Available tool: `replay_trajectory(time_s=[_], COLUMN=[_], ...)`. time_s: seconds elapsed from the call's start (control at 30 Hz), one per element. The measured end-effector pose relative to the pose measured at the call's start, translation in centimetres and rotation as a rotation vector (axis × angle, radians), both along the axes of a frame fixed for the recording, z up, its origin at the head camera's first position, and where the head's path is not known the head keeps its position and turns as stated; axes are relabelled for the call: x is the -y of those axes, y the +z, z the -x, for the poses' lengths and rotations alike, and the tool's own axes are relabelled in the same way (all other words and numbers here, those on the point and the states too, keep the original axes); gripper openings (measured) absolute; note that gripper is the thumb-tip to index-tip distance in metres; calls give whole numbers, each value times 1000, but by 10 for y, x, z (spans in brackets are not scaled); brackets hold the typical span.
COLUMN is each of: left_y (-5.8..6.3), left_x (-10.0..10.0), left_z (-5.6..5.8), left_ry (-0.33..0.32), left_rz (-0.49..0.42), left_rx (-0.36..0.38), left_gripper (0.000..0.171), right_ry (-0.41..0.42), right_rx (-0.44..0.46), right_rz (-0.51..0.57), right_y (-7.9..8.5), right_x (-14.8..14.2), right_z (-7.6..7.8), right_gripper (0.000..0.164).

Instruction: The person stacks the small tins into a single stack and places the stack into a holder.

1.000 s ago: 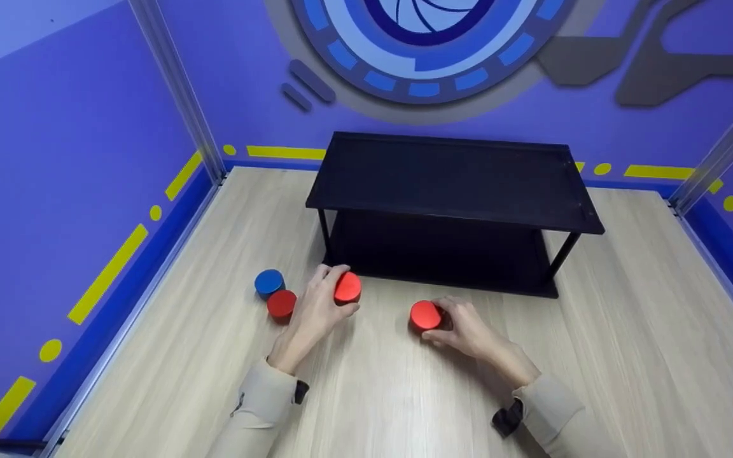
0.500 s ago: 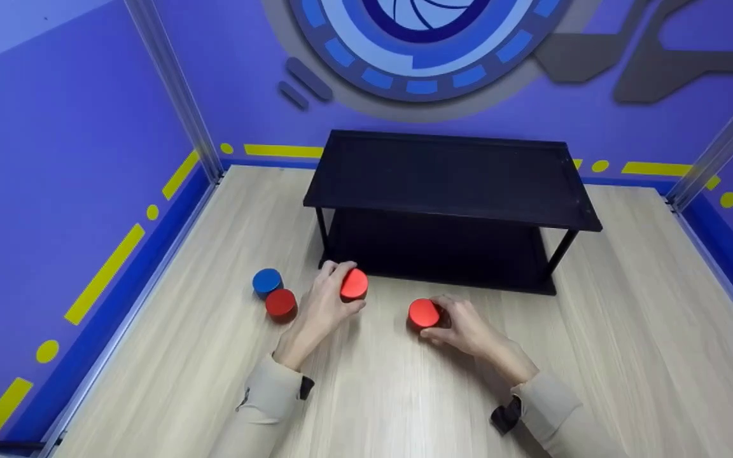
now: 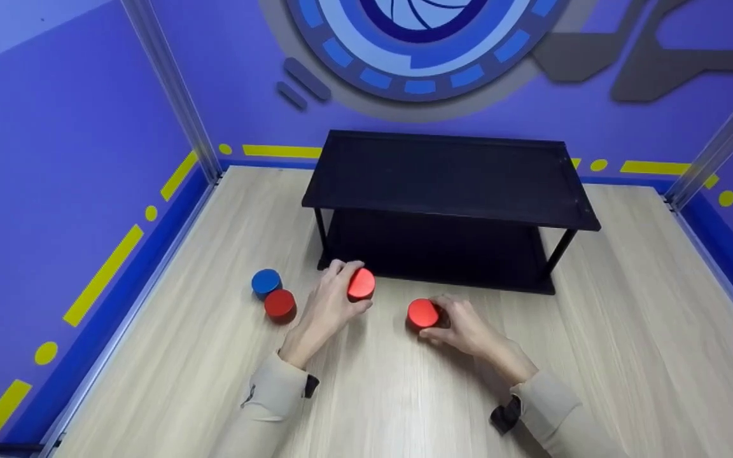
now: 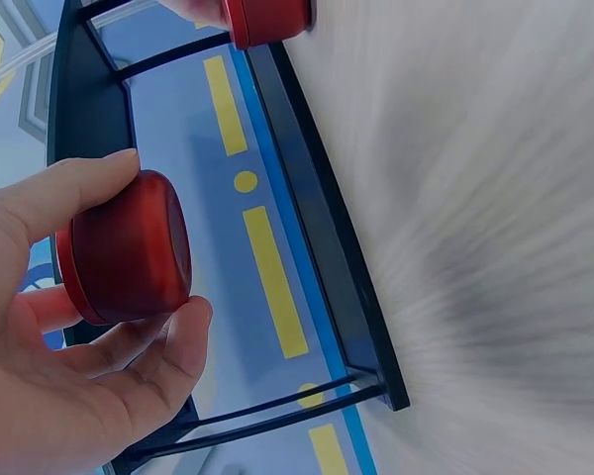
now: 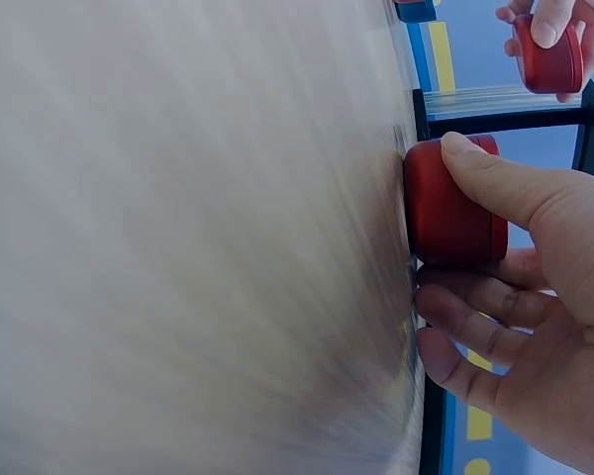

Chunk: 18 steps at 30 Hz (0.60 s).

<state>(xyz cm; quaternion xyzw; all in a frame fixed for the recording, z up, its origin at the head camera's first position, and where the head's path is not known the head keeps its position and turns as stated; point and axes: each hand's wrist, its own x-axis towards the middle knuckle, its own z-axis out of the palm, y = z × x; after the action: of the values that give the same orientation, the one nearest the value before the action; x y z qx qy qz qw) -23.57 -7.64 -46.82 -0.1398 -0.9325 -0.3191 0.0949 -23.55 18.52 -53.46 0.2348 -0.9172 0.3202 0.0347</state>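
My left hand pinches a small round red tin between thumb and fingers, in front of the black shelf. In the left wrist view this tin, with a lid seam near one end, hangs clear of the table. To its right, my right hand grips a second red tin by its side. The right wrist view shows that tin standing on the table, thumb on one side and fingers on the other. Left of my left hand stand a darker red tin and a blue tin, close together.
A black two-level shelf stands behind both hands, its lower board near the table surface. Purple-blue panels with yellow marks enclose the wooden table at the left, back and right.
My left hand has moved right with its red tin, away from the darker red and blue tins and nearer the right hand. The right hand and its tin stay in place.
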Motion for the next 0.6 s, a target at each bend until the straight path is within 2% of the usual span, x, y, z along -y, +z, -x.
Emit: replay_trajectory(time_s=[0.37, 0.6], left_y=[-2, 0], left_x=[-10, -17], left_z=[1, 1], left_ry=[-20, -43], left_rz=[11, 1], left_rx=[-20, -28], left_gripper=[65, 64], right_ry=[4, 9], right_rx=[9, -6], right_rz=[2, 13], right_y=[-1, -1], right_x=[1, 0], right_z=[-1, 1], right_gripper=[57, 51])
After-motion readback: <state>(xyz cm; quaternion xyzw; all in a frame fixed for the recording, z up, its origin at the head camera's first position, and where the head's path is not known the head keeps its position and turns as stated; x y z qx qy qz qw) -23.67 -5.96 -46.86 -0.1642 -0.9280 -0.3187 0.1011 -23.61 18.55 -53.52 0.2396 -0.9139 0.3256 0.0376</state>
